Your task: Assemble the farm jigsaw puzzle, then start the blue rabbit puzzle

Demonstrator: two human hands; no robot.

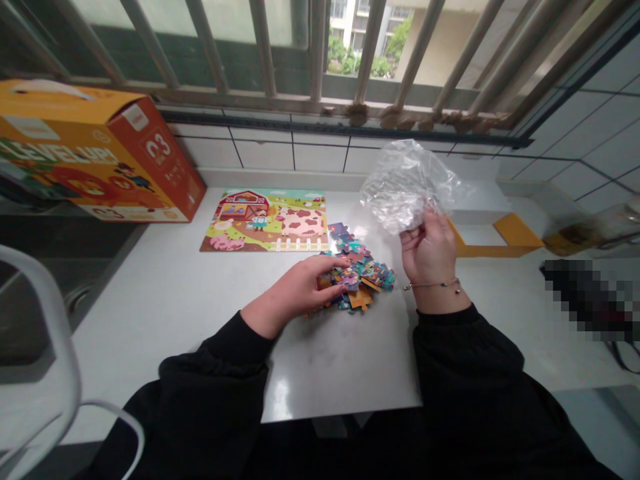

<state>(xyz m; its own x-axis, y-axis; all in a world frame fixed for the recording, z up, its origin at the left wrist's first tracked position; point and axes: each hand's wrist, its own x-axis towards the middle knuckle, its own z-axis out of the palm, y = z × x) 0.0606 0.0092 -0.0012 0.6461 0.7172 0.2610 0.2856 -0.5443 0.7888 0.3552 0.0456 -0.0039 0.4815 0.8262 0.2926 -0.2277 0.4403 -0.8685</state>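
A crumpled clear plastic bag (407, 183) hangs above the counter, with my right hand (430, 250) closed on its lower edge. Several loose jigsaw puzzle pieces (360, 267) lie heaped in the middle. Against the left side of that heap rests my left hand (300, 283), thumb and forefinger apart, its other fingers partly hidden. Just behind and to the left lies a flat farm picture (265, 220) with a barn, a cow and a pig.
A large orange puzzle box (145, 160) stands at the back left beside a dark sink (30, 287). An open yellow box (493, 247) sits to the right on the white counter (345, 373). A white curved stand (65, 347) rises at the left. Window bars (315, 60) line the back.
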